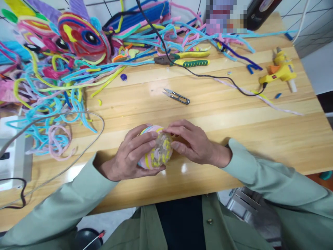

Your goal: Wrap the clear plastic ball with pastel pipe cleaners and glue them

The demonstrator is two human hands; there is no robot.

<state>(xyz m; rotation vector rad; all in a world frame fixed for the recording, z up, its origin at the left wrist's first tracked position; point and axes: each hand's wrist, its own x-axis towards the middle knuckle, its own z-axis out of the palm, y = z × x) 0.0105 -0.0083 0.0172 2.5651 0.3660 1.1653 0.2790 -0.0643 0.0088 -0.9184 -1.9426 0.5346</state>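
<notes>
A rounded piece made of pink, yellow and blue pipe cleaners (146, 161) is held just above the near part of the table. Its right face carries a patch that looks like dried clear glue (163, 147). My left hand (136, 151) wraps round it from the left, fingers over the top and thumb underneath. At its right edge, my right hand (192, 140) pinches with thumb and fingertips; whether a small bit is between them is hidden. Beyond the hands lie small thread snips (177, 96).
Pliers with yellow-green handles (191, 59) lie farther back. A yellow hot glue gun (281, 71) is at the right, its black cord (208, 75) crossing the table. Loose pipe cleaners (57, 100) heap at the left, beside colourful fuzzy masks (83, 38). A white device (13, 156) sits at the left edge.
</notes>
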